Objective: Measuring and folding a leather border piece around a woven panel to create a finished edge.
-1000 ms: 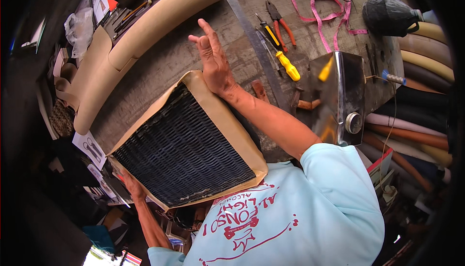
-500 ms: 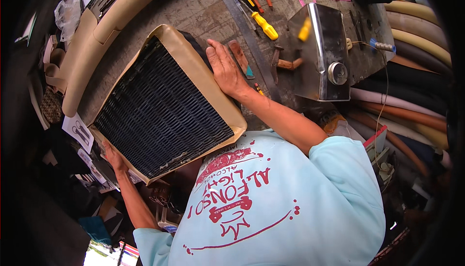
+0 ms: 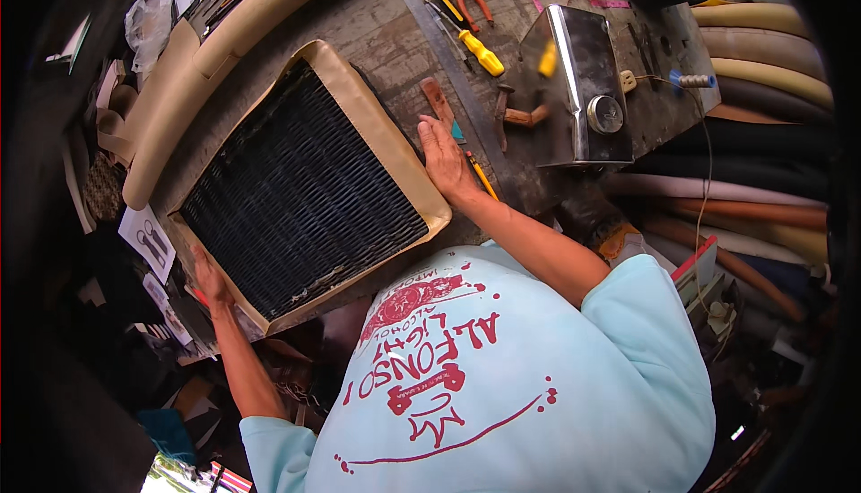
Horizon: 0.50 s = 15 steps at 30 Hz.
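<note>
On the tabletop [image 3: 381, 49] where we stand, a tan-bordered dark woven panel [image 3: 305, 192] lies between both grips; the right grip [image 3: 446, 165] has moved off its edge, fingers loosely extended, so the panel appears to be resting on its own. Left grip [image 3: 212, 279] flanks the opposite edge, its hold impossible to tell. Beyond it lies a tan roll [image 3: 233, 44]; right of the right grip, a metal can [image 3: 596, 71]. Beside that grip, a scraper [image 3: 437, 103] and pencil [image 3: 482, 174] could hamper movement.
</note>
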### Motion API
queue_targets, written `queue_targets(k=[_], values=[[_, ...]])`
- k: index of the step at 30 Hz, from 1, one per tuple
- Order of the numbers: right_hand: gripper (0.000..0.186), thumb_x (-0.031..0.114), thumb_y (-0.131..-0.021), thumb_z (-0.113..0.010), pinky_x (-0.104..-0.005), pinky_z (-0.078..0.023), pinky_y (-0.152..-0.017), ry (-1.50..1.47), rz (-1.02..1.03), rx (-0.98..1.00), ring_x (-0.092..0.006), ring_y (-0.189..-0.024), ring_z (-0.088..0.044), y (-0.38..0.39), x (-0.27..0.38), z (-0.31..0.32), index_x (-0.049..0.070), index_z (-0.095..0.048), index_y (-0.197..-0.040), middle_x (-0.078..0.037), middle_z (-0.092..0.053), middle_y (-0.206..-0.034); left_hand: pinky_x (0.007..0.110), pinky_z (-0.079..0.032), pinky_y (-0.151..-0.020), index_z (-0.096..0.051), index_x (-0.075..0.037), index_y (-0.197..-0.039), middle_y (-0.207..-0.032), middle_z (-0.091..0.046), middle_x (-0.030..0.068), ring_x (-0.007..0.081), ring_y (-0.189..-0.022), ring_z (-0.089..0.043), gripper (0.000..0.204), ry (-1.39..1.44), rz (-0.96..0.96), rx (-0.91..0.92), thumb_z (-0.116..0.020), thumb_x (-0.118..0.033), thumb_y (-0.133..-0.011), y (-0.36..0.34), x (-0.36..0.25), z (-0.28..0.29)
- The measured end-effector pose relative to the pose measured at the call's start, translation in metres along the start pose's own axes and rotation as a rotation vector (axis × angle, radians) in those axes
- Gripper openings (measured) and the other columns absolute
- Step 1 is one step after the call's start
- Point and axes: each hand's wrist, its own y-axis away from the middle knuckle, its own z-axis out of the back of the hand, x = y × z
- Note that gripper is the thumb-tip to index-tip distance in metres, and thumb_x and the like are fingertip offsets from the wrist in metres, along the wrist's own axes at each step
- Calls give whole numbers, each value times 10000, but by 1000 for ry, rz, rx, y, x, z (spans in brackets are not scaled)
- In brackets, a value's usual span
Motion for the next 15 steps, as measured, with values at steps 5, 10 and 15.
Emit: queue_targets(k=[5,10,15], values=[[438,288,-1031,-465,-402,-418,-1029,-4,31,-26,-382,-1219,-533,5,4,6,-60,-518,-1291,-246,-554,-1300,303,-540,-896,-519,58,-1312,-1237,-630,128,215,-1034,-652,652,32,-26,13,-348,-513,-1049,0,-4,-10],[337,122,-1001,-488,-442,-450,-999,255,576,-306,-428,-1173,-550,-12,7,12,-36,-514,-1297,-259,-572,-1256,319,-527,-927,-489,50,-1354,-1267,-611,144,237,-1079,-632,682,-45,-27,-35,-345,-538,-1040,-4,-2,-6],[327,133,-1005,-489,-436,-469,-961,81,383,-374,-416,-1138,-570,-19,-11,37,-33,-516,-1286,-266,-575,-1231,340,-472,-1025,-362,19,-1464,-1391,-522,156,264,-1220,-555,728,-14,-4,-27,-334,-564,-1030,-10,5,6]])
